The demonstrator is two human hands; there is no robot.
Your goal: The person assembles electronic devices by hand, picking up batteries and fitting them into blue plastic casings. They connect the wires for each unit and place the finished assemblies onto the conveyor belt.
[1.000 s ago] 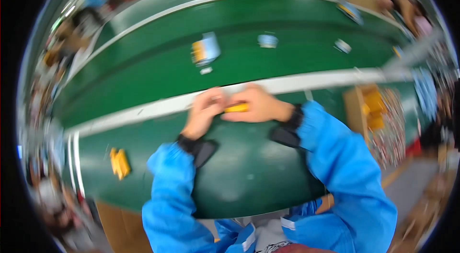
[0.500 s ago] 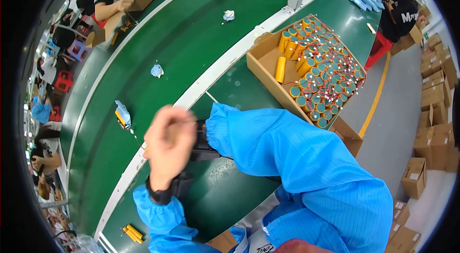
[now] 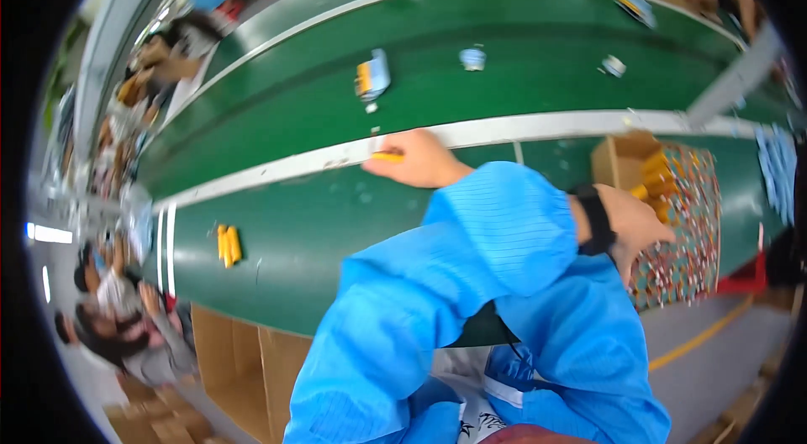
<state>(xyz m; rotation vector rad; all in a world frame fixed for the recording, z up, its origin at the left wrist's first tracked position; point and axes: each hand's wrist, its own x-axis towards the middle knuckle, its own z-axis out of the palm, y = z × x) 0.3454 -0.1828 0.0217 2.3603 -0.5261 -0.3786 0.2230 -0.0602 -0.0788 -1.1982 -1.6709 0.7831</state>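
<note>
Left hand (image 3: 629,225) at carton (image 3: 609,163) of yellow cylinders (image 3: 662,171); can't tell its grip. Right hand (image 3: 419,160), left of carton, pinches yellow piece (image 3: 387,157).

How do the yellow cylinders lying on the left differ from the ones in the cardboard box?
The loose yellow cylinders are a small cluster; the boxed yellow cylinders are a large batch. The loose ones lie sideways on the green bench; the boxed ones mostly stand end-up in the cardboard box, wires showing on top. Both are yellow.

yel. pc. (image 3: 387,157) in r. hand (image 3: 423,160), yel. cyls. (image 3: 660,173) boxed.
</note>
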